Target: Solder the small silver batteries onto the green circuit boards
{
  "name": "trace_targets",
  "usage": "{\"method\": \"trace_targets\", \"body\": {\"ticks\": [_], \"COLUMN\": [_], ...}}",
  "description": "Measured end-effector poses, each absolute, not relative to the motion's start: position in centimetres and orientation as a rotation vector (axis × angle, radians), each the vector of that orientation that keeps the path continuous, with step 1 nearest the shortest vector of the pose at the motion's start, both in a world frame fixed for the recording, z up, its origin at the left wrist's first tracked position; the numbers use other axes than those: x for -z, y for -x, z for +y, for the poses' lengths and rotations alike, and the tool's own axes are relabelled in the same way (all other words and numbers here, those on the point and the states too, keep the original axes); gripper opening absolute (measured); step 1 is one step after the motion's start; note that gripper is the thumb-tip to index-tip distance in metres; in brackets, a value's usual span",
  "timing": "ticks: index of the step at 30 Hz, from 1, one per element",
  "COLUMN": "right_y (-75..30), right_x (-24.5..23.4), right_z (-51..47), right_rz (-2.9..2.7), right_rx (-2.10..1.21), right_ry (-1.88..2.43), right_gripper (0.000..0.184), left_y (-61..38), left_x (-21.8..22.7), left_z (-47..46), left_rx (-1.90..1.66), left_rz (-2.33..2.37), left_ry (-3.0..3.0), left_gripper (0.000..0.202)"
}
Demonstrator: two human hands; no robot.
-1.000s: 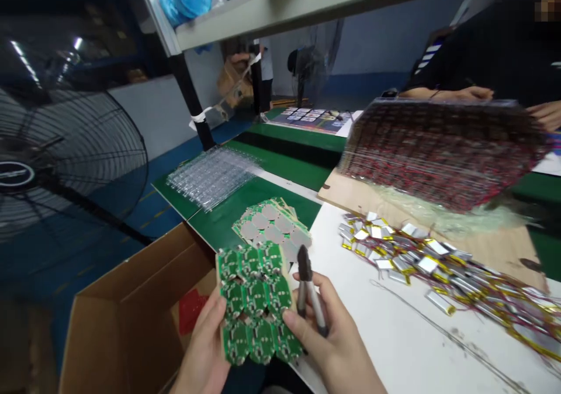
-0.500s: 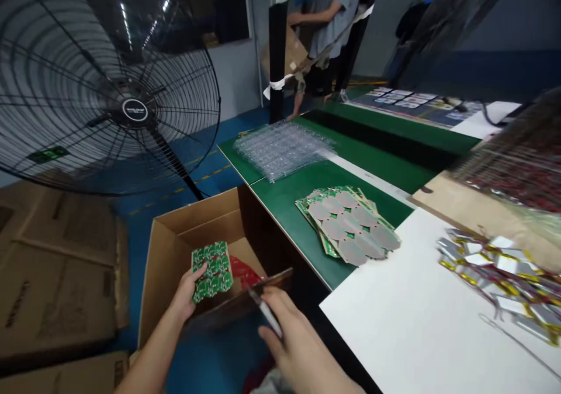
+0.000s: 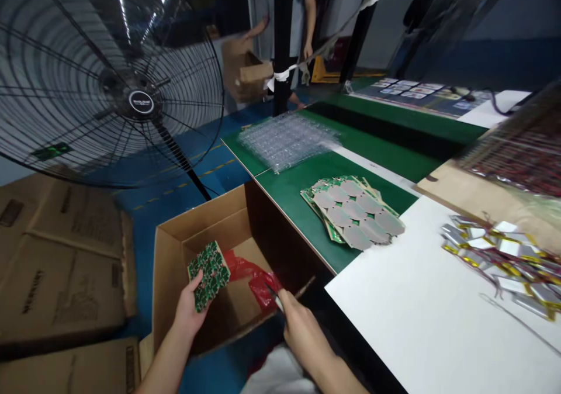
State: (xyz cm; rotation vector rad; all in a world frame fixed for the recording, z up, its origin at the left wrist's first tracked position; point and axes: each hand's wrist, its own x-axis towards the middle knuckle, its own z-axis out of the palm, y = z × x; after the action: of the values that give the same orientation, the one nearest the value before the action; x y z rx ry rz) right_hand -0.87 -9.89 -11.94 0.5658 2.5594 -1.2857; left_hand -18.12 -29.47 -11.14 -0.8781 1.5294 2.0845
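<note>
Gripping a green circuit board (image 3: 209,275) over a cardboard box (image 3: 205,221), the left hand (image 3: 188,309) hovers near the right hand (image 3: 304,338), which pinches a slim tool (image 3: 276,301) (only its tip shows) at the box's rim, near red plastic (image 3: 258,280) inside the box.

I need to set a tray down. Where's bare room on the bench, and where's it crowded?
White tabletop is bare below the wired pouch cells, beside the stacked circuit boards. Clear blister trays crowd the green mat.

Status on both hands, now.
Left hand holding green circuit board inside cardboard box. Right hand on pen-like tool. Red plastic bag in box.
</note>
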Motion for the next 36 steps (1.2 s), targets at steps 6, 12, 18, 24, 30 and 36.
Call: {"method": "trace_targets", "body": {"ticks": [6, 12, 18, 24, 30, 36], "right_y": [-3.8, -3.3, -2.5, -2.9, -2.6, -2.6], "right_x": [10.9, 5.1, 1.5, 1.0, 0.5, 0.9], "right_z": [-9.1, -7.5, -6.2, -5.3, -5.4, -5.9], "right_rz": [2.455, 2.359, 2.317, 2.284, 2.34, 2.37], "right_rx": [1.595, 2.016, 2.102, 2.034, 2.043, 2.005], "right_ry": [-0.73, -0.846, -0.756, -0.798, -0.774, -0.838], "right_gripper": [0.025, 0.036, 0.044, 0.053, 0.051, 0.054], "left_y": [17.2, 14.9, 13.8, 14.3, 14.3, 14.2], "left_x": [7.9, 4.7, 0.9, -0.6, -0.9, -0.8], "left_z": [-24.1, -19.4, -18.3, -18.3, -18.8, -19.2], "left_rx": [-2.224, -2.179, -2.02, -1.986, -1.942, -1.9], "left_rz": [1.462, 1.436, 1.563, 1.66, 1.667, 1.669], "left_ry": [0.637, 0.333, 0.068, 0.051, 0.012, -0.018], "left_gripper": [0.022, 0.044, 0.06, 0.054, 0.048, 0.045]}}
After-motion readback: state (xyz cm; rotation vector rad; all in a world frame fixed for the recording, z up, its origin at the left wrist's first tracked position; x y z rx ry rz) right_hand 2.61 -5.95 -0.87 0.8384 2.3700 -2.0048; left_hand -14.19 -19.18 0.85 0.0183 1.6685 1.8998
